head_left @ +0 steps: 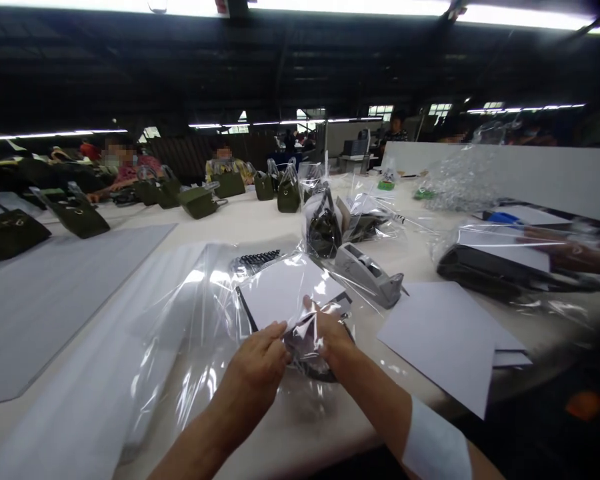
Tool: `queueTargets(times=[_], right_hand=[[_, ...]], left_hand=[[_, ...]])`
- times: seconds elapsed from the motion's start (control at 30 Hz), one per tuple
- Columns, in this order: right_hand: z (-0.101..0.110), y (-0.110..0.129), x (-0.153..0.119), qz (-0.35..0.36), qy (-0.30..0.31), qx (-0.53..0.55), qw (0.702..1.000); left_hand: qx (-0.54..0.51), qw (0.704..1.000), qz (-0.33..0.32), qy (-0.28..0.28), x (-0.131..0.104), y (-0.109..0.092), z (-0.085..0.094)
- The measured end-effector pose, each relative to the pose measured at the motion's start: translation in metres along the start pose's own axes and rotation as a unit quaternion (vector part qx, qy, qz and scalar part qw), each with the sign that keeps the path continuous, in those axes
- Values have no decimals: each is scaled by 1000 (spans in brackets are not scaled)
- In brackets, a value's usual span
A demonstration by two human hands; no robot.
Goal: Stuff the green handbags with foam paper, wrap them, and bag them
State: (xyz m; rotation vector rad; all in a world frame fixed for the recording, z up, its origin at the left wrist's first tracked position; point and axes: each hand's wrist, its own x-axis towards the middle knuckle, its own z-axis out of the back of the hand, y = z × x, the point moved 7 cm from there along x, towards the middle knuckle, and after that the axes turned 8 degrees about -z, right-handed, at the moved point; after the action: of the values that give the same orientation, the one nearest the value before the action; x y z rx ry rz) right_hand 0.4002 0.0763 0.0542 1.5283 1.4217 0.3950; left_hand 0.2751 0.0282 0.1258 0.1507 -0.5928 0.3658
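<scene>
A transparent plastic bag (200,320) lies in front of me. Inside or under its film are a white card sheet (285,287) and a dark item with a chain-like edge, perhaps a handbag, mostly hidden by the card. My left hand (260,363) is closed at the card's near edge, pinching the plastic between thumb and fingers. To its right, my right hand (333,337) grips bunched film at the same edge, its thumb lying toward the card. Glare on the film hides exactly what its fingers touch.
A grey tape dispenser (370,273) stands beyond my right hand. White sheets (445,340) lie at right, near a co-worker's hand (570,247) over another wrapped dark bag (490,270). Green handbags (289,193) stand farther back. Large white paper (60,300) covers the left side.
</scene>
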Motion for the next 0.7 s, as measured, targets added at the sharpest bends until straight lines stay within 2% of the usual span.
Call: queueTargets(times=[0.1, 0.17, 0.2, 0.23, 0.27, 0.33, 0.4, 0.43, 0.47, 0.5, 0.57, 0.63, 0.7], right_hand=[[17, 9, -26, 7, 13, -15, 1000], [43, 22, -52, 51, 22, -104, 993], [60, 30, -67, 92, 13, -188, 978], [80, 37, -81, 142, -1, -295, 945], [102, 43, -94, 194, -22, -414, 889], [151, 47, -113, 267, -63, -623, 733], [205, 41, -117, 281, -97, -773, 561], [230, 39, -116, 285, -112, -816, 491], [249, 39, -115, 298, -114, -841, 437], [262, 40, -115, 323, -112, -851, 399], [271, 54, -120, 386, -115, -841, 363], [262, 82, -134, 440, -149, -811, 356], [244, 116, -159, 482, -203, -768, 370]], left_hand=[[-1, 1000, -13, 23, -7, 6, -22], [1, 1000, -24, 10, -11, 9, -26], [-1, 1000, -30, 5, -12, 9, -27], [-3, 999, -37, 1, -13, 9, -27], [-4, 999, -44, 2, -14, 9, -27], [-3, 998, -58, 10, -16, 7, -25], [0, 998, -65, 12, -16, 6, -23], [2, 998, -67, 13, -16, 6, -22], [5, 998, -68, 13, -15, 6, -21], [8, 998, -68, 13, -13, 6, -19], [14, 997, -70, 4, -8, 2, -12], [15, 996, -81, -43, -4, -9, 4], [-9, 988, -107, -113, -3, -31, 23]])
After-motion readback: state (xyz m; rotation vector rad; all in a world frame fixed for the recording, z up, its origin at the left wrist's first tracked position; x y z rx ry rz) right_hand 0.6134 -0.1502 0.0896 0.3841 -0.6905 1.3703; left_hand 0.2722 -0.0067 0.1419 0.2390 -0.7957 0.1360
